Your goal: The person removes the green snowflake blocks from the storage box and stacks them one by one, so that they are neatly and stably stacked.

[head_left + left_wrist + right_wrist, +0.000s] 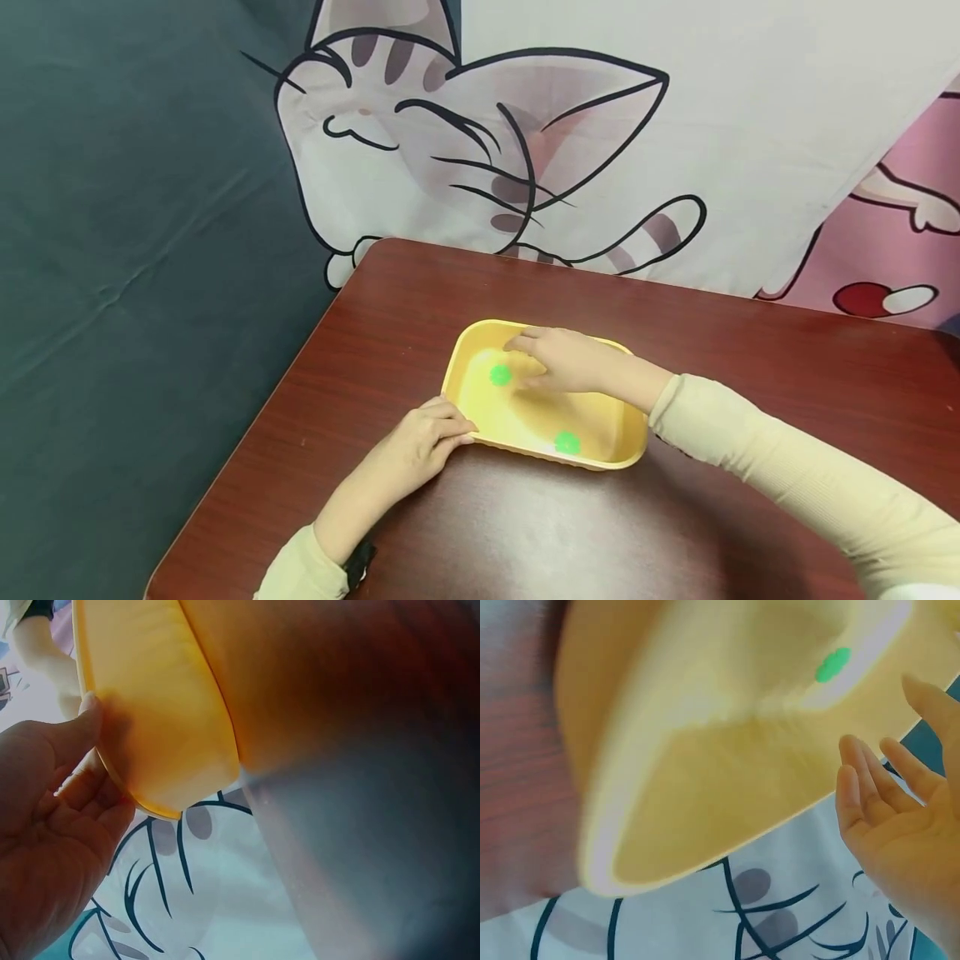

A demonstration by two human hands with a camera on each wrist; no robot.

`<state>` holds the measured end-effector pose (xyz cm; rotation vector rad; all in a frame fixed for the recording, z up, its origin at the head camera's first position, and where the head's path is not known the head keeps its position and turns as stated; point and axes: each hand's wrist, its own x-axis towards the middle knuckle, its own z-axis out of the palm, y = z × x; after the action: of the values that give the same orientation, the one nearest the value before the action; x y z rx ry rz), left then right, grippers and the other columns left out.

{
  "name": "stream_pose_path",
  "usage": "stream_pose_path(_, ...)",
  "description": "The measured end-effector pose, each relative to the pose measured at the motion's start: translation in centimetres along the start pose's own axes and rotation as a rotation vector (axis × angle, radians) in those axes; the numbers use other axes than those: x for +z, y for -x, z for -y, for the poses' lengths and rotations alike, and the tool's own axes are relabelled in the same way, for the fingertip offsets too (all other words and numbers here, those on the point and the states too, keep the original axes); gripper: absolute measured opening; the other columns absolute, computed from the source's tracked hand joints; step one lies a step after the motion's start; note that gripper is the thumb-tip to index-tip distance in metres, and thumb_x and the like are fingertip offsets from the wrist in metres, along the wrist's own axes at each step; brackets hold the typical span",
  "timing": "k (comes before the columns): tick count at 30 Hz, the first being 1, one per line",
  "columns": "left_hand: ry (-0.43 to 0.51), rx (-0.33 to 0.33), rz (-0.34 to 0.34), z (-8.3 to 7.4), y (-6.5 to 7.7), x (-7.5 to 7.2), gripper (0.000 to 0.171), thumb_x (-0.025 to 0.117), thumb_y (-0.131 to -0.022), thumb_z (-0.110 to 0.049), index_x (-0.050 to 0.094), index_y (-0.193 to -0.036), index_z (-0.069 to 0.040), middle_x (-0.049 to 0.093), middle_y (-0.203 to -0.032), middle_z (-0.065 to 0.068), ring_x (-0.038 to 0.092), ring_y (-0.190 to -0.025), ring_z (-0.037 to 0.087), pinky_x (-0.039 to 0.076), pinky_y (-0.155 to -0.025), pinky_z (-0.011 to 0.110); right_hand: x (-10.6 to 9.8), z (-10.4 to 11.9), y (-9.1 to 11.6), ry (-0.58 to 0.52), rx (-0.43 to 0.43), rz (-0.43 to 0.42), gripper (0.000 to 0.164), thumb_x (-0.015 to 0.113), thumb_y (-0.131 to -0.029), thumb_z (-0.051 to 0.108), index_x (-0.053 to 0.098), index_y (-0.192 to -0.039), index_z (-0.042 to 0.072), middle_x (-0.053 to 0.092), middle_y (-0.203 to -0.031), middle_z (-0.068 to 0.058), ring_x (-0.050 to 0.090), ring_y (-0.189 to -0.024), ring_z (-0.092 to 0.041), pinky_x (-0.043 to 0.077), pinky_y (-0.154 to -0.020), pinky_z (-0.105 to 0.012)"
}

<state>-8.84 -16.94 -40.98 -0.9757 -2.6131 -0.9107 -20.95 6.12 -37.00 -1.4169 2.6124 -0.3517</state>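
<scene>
Head view: the yellow tray (pixel 517 418) is sitting just below mid-frame, long axis slanting down rightward; the right hand (pixel 566 360), the nearer, is hovering inside, a green scalloped piece (pixel 500 375) lying just lower left of its fingers. Left wrist: the left hand (pixel 61 829) is pinching the tray's rim. Right wrist: fingers are curving half-open, empty, one green piece (pixel 832 665) lying upper left.

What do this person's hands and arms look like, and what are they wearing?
The left hand and right hand are bare, without gloves. The left sleeve and right sleeve are pale cream. Something black shows beside the left cuff; its details are unclear.
</scene>
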Motion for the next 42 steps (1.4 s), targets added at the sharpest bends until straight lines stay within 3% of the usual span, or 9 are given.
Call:
stream_pose_path(9, 0.003, 0.016, -0.018, 0.0, 0.2, 0.0, 0.008, 0.068, -0.085, -0.011, 0.074, -0.089, -0.007, 0.064, -0.082, -0.004, 0.055, -0.083, 0.009, 0.048, -0.073, 0.015, 0.7, 0.4, -2.9, 0.029, -0.022, 0.073, 0.046, 0.078, -0.076, 0.025, 0.061, -0.115, 0.007, 0.061, -0.109, -0.007, 0.061, -0.098, -0.024, 0.050, -0.085, -0.037)
stream_pose_path(14, 0.008, 0.027, -0.018, 0.0, 0.1, 0.2, 0.009, 0.067, -0.086, -0.011, 0.074, -0.089, -0.006, 0.064, -0.082, -0.003, 0.055, -0.083, 0.009, 0.047, -0.071, 0.014, 1.1, 0.6, -3.7, 0.100, -0.055, 0.115, 0.045, 0.079, -0.073, 0.023, 0.063, -0.111, 0.006, 0.060, -0.105, -0.009, 0.061, -0.095, -0.024, 0.050, -0.085, -0.035)
stream_pose_path(22, 0.010, 0.025, -0.016, 0.2, 0.2, 0.2, 0.010, 0.068, -0.085, -0.010, 0.074, -0.090, -0.005, 0.064, -0.082, -0.002, 0.054, -0.082, 0.010, 0.046, -0.070, 0.013, 2.2, 0.4, -4.1, 0.080, 0.023, 0.205, 0.040, 0.077, -0.077, 0.024, 0.064, -0.111, 0.006, 0.059, -0.105, -0.007, 0.058, -0.096, -0.021, 0.050, -0.085, -0.034)
stream_pose_path(36, 0.002, 0.037, -0.026, 0.2, 0.0, 0.1, 0.010, 0.068, -0.085, -0.011, 0.074, -0.089, -0.004, 0.064, -0.081, -0.002, 0.054, -0.081, 0.011, 0.047, -0.070, 0.015, 2.3, -0.3, -4.2, -0.003, 0.033, 0.190, 0.032, 0.075, -0.079, 0.022, 0.063, -0.101, 0.004, 0.059, -0.096, -0.004, 0.055, -0.086, -0.015, 0.049, -0.080, -0.027)
stream_pose_path(42, 0.003, 0.029, -0.016, 0.2, 0.0, 0.1, 0.010, 0.067, -0.085, -0.010, 0.073, -0.090, -0.003, 0.064, -0.081, -0.001, 0.054, -0.081, 0.010, 0.047, -0.069, 0.014, 2.3, 0.0, -4.5, -0.024, 0.046, 0.223, 0.030, 0.075, -0.080, 0.020, 0.062, -0.101, 0.003, 0.059, -0.096, -0.005, 0.054, -0.085, -0.014, 0.048, -0.079, -0.025)
